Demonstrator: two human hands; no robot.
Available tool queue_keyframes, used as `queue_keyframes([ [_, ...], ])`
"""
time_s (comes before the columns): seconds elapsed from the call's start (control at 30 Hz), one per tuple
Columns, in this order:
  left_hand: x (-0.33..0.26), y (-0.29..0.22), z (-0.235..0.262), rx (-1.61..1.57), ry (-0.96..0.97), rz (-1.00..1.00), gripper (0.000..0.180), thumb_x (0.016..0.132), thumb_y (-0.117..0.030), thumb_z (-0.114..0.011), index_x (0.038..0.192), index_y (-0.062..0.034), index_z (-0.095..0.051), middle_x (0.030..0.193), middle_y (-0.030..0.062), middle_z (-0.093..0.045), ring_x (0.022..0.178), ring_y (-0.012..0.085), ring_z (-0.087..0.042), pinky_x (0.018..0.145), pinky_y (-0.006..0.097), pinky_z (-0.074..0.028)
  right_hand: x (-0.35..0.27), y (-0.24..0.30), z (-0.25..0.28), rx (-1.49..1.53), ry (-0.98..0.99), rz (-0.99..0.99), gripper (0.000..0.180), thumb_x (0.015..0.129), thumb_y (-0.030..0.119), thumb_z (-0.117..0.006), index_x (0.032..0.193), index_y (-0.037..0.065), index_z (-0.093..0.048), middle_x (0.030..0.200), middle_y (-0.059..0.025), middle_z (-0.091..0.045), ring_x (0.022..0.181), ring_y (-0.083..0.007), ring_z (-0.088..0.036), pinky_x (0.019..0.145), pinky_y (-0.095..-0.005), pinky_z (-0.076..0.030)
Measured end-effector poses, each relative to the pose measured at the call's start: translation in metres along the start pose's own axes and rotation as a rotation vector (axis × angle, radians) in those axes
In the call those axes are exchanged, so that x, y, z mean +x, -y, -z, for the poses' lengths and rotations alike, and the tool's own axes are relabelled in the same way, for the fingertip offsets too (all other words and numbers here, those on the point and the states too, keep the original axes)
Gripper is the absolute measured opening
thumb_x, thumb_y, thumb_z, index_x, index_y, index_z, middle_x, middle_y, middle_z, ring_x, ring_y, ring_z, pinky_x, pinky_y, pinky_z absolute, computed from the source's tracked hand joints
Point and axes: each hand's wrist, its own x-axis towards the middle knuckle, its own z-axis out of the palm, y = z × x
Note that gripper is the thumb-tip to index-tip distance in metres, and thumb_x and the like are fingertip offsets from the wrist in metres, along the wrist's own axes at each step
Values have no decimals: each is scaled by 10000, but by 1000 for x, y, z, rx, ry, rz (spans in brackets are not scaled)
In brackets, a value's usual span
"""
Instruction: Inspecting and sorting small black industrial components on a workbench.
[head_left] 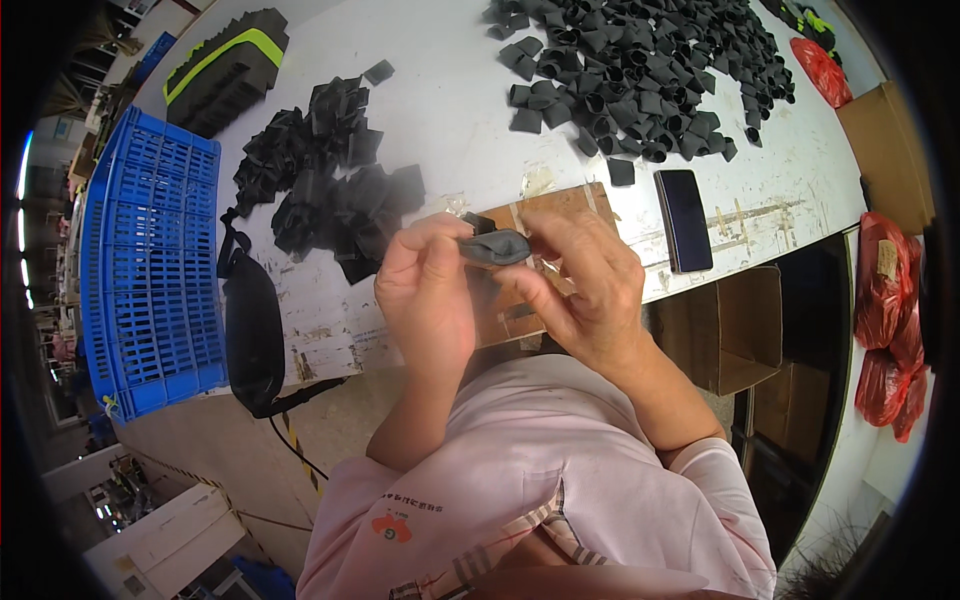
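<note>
One blue crate (150,270), one phone (685,220), two black-piece heaps (640,70)

Single view: head-worn fisheye, left camera of side-by-side pair. Looks steeply down over wearer's chest; pink shirt (540,480) fills lower centre. Forearms enter from lower edge; left hand (430,290) and right hand (590,285) close under lens, mid-frame. White table (460,90) stretches toward top. Upright, not mirrored. Straight edges bow near dark rim, e.g. blue crate (150,260) at left. No second view supplied, no overlap to note.
</note>
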Motion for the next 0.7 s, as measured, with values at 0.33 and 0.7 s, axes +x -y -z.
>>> queue_keyframes([
  [0.33,-4,5,10,158,6,-102,46,834,-57,-548,838,-12,-536,868,109,-536,799,160,-478,768,291,-387,0,-12,-5,104,109,-48,125,659,39,-675,748,-1,-596,628,-71,-507,576,-205,-485,499,-307,-402],
  [0.7,6,-9,1,604,291,-149,178,776,-76,-604,937,2,-606,845,72,-563,781,146,-525,683,239,-421,-8,-21,-4,148,103,-44,108,694,49,-661,734,-13,-582,617,-81,-497,570,-206,-484,497,-303,-387],
])
